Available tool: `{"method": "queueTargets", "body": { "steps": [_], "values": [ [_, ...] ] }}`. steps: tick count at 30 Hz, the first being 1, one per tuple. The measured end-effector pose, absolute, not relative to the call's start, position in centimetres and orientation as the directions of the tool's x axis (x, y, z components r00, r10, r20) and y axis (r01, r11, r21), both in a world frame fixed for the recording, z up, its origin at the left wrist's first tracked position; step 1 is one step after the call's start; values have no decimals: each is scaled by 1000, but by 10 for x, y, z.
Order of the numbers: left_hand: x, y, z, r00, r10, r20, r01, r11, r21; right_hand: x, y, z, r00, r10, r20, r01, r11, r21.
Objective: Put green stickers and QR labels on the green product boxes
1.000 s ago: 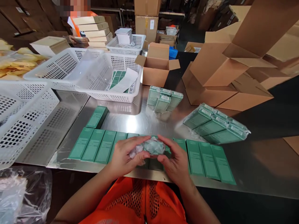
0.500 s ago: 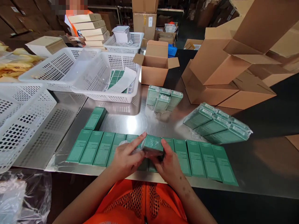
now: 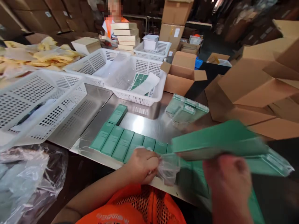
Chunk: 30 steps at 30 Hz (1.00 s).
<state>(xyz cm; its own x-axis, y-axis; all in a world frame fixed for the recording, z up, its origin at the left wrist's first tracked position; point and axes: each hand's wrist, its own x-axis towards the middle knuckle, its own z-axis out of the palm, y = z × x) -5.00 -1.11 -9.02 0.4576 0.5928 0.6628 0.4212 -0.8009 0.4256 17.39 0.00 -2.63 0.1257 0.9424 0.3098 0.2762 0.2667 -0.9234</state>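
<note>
My left hand [image 3: 143, 165] is closed over the front of the row, gripping a crumpled clear plastic bag [image 3: 169, 168]. To the right, my right hand [image 3: 227, 174] is smeared by motion, its fingers curled under a long green box [image 3: 210, 135] raised above the table. Upright along the table's front edge, or lying flat there, is a row of green boxes [image 3: 122, 144]; its right part is partly covered by my right hand and the lifted box. One more green box [image 3: 117, 114] lies behind the row's left end. A plastic-wrapped bundle of green boxes [image 3: 273, 163] shows behind my right hand.
Another wrapped bundle [image 3: 187, 107] stands mid-table. Behind it are an open carton [image 3: 179, 79] and a white basket [image 3: 142, 101] holding printed sheets. More white baskets [image 3: 67, 116] line the left. Large open cartons [image 3: 252, 81] crowd the right. A person [image 3: 114, 21] is at the back.
My hands have moved apart: the right has swung rightward with the green box, while the left keeps the clear bag by the row. The view has turned left.
</note>
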Motion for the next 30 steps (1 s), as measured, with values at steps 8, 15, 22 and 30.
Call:
{"method": "queueTargets", "body": {
  "steps": [8,15,22,30],
  "values": [
    [-74,-47,-97,240,625,743,37,-770,636,36,111,-44,-156,938,-308,179,-280,-943],
    [-100,-61,-100,213,638,740,47,-764,644,-23,171,-92,-165,951,-261,584,-119,-803],
    [-107,-57,-115,203,696,689,176,-718,673,-18,174,-105,-269,925,-267,772,42,-634],
    [-109,-51,-101,310,664,680,114,-736,667,-12,152,-90,-310,938,-154,808,175,-562]
  ]
}}
